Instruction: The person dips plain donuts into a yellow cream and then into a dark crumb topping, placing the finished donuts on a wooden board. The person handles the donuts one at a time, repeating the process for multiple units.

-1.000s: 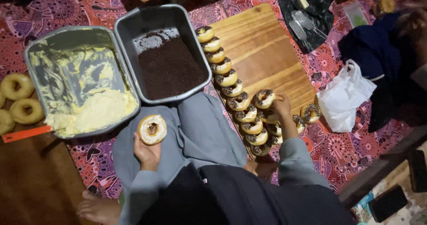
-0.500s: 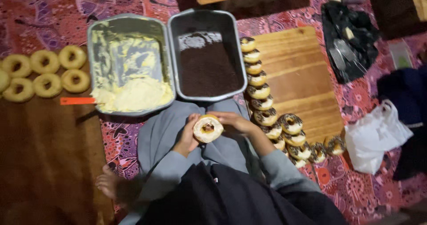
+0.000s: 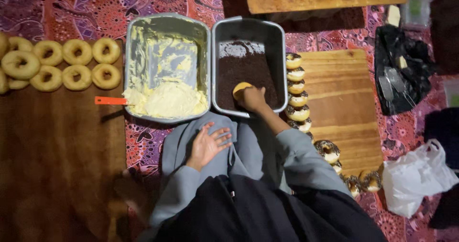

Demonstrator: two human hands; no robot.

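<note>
My right hand point(image 3: 252, 99) presses a doughnut point(image 3: 240, 88) face down into the dark chocolate sprinkles of a grey metal tray point(image 3: 248, 27). My left hand point(image 3: 207, 145) rests flat and empty on my grey-clad knee. Beside the sprinkle tray, to its left, stands a second grey tray point(image 3: 167, 24) holding pale yellow cream. A row of sprinkle-topped doughnuts point(image 3: 297, 86) lines the left edge of a wooden board point(image 3: 344, 98) to the right.
Several plain doughnuts point(image 3: 62, 65) lie on a brown board at the far left. An orange-handled spatula point(image 3: 111, 101) pokes out of the cream tray. A black bag point(image 3: 404, 74) and a white plastic bag point(image 3: 416, 177) sit at the right, on patterned red cloth.
Half a second ago both hands held the doughnut over my lap. Now my right hand has carried it into the sprinkle tray and my left hand has dropped onto my knee.
</note>
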